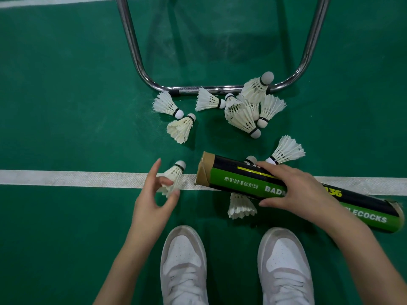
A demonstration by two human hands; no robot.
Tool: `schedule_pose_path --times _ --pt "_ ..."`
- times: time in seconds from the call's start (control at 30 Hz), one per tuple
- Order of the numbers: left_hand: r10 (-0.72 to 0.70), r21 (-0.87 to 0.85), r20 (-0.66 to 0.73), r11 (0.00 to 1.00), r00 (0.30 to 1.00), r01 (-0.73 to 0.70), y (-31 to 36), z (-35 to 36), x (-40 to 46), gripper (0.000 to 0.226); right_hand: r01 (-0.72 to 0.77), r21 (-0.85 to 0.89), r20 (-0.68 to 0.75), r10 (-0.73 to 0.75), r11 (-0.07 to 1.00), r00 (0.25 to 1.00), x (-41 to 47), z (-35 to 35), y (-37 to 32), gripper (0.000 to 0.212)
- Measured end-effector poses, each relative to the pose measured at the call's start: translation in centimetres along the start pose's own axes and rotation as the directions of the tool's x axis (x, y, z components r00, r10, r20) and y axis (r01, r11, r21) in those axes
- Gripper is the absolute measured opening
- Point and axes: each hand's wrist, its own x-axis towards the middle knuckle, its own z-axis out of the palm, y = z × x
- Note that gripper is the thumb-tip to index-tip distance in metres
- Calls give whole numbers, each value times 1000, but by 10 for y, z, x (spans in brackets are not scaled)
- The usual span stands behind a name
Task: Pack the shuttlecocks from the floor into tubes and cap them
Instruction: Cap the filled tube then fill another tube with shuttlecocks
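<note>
My right hand [297,188] grips a green and black shuttlecock tube [237,179] around its middle, held nearly level above the floor with its open cardboard end facing left. My left hand [154,199] reaches down over a white shuttlecock [175,175] lying on the white court line, its fingers spread and loosely curled around the feathers. Several more shuttlecocks lie scattered on the green floor: a pile [248,111] by the metal frame, two at the left [167,105], one under the tube [241,205] and one behind my right hand [286,150].
A chrome tubular frame [198,90] stands on the floor just beyond the shuttlecocks. A white court line [66,177] runs left to right beneath my hands. My two white shoes [184,260] stand at the bottom of the view.
</note>
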Motion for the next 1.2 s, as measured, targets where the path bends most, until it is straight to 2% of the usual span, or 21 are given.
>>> schedule_pose_path --times 0.3,0.47,0.73,0.97,1.2 --pt "122 -83 -37 989 992 -125 28 4 10 56 5 20 8 -5 1000 1000 1 -2 -3 91" --pt "163 -129 36 979 986 -157 30 11 15 54 1 12 7 -1 1000 1000 0 0 -4 90" --pt "239 -199 158 958 958 -206 44 31 24 67 15 -32 29 -14 999 999 1 2 -10 87" --pt "151 -280 107 953 983 -116 46 38 22 78 2 0 10 -2 1000 1000 0 0 -7 89" --pt "63 -296 214 955 975 4 38 37 12 88 15 -28 16 -14 999 1000 -2 2 -9 89"
